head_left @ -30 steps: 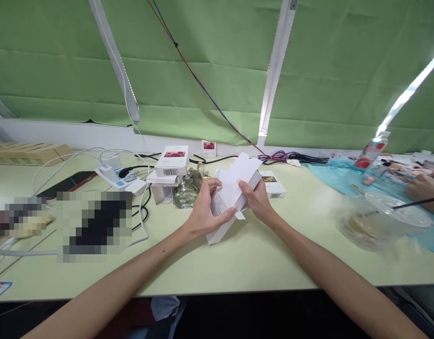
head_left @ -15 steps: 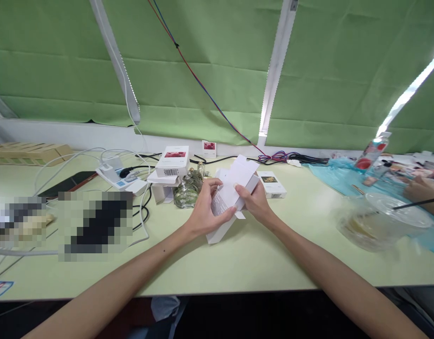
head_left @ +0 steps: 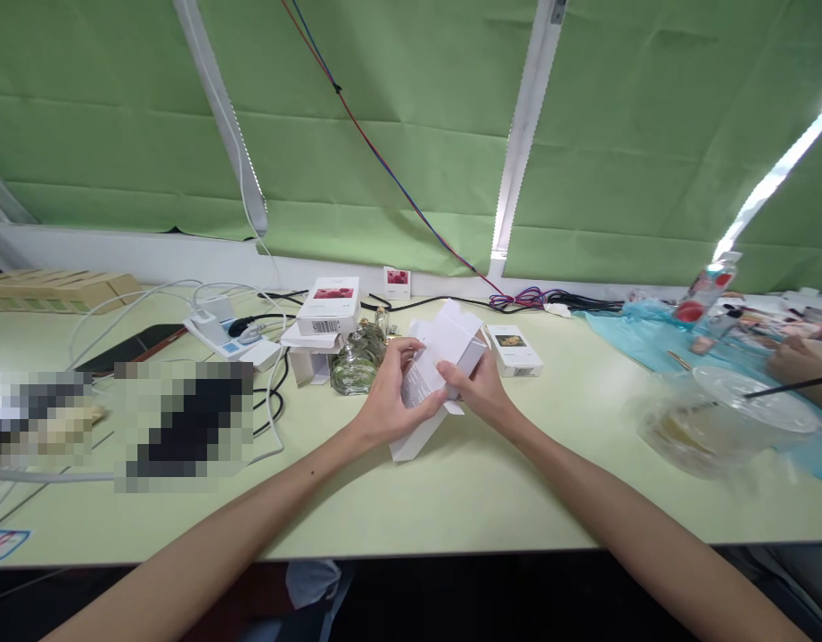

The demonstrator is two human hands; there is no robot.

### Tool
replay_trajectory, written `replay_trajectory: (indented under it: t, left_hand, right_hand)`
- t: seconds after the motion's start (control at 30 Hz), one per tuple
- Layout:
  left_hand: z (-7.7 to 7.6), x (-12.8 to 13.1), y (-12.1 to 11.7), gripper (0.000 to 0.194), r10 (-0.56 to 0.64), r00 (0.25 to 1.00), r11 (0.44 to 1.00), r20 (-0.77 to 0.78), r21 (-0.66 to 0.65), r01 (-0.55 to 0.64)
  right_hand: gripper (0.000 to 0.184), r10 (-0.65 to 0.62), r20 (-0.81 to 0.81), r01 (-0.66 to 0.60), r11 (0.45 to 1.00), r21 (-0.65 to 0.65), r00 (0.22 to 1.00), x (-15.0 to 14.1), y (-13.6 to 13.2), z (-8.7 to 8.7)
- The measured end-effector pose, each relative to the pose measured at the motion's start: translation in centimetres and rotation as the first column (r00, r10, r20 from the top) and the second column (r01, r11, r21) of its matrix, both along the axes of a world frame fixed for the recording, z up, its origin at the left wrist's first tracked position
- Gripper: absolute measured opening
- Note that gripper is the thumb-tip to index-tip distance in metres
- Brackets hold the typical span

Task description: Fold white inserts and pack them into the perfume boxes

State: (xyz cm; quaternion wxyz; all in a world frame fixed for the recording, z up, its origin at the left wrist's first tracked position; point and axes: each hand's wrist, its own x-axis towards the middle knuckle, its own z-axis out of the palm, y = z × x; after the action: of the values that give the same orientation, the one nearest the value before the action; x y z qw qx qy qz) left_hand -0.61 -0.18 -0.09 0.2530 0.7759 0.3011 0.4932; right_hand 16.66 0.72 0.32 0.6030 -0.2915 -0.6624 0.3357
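Note:
Between my hands a white cardboard box (head_left: 419,437) is tilted over the table, with flaps standing open at its upper end. My left hand (head_left: 392,401) wraps round its left side, where small printed text shows. My right hand (head_left: 476,385) grips the upper right part, its thumb pressing on a white inner piece or flap (head_left: 447,334); I cannot tell which. Just left of my left hand stand several glass bottles (head_left: 353,367). Beside them a white box with a red picture (head_left: 328,306) rests on another open carton (head_left: 310,361). A flat white box (head_left: 514,350) lies right of my right hand.
A plastic cup with a black straw (head_left: 711,419) stands at right, near a blue sheet (head_left: 645,343) and a bottle (head_left: 705,290). Another person's hand (head_left: 802,366) is at the far right. A power strip (head_left: 230,337) and cables lie left. A small card (head_left: 397,283) leans at the back.
My right thumb has shifted slightly down and left on the white piece, and its top sits a little lower. My left hand stays almost in place.

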Motion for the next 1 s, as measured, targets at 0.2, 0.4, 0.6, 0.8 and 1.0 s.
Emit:
replay_trajectory:
  t: [0.2,0.4,0.6,0.8,1.0]
  left_hand:
    - [-0.28,-0.20,0.16,0.056,-0.006,1.000,1.000,-0.004,0.004,0.006]
    - [-0.36,-0.25,0.20,0.054,0.008,1.000,1.000,-0.010,0.013,-0.008]
    - [-0.28,-0.25,0.17,0.056,0.006,1.000,1.000,-0.011,0.000,-0.006]
    - [-0.24,-0.22,0.11,0.055,0.010,1.000,1.000,-0.017,0.008,-0.010]
    - [-0.02,-0.22,-0.01,0.056,0.012,1.000,1.000,-0.023,0.010,-0.011]
  right_hand:
    - [0.047,-0.004,0.033,0.005,1.000,-0.011,0.999,-0.05,-0.43,0.07]
    - [0.054,0.014,0.038,-0.013,1.000,-0.028,0.999,0.00,-0.47,-0.01]
    - [0.052,0.018,0.041,-0.016,0.999,-0.038,0.999,0.12,-0.41,-0.23]
    - [0.049,0.004,0.053,-0.003,1.000,-0.022,0.999,0.19,-0.37,-0.31]
    - [0.048,-0.016,0.077,0.017,1.000,-0.009,0.997,0.19,-0.38,-0.33]
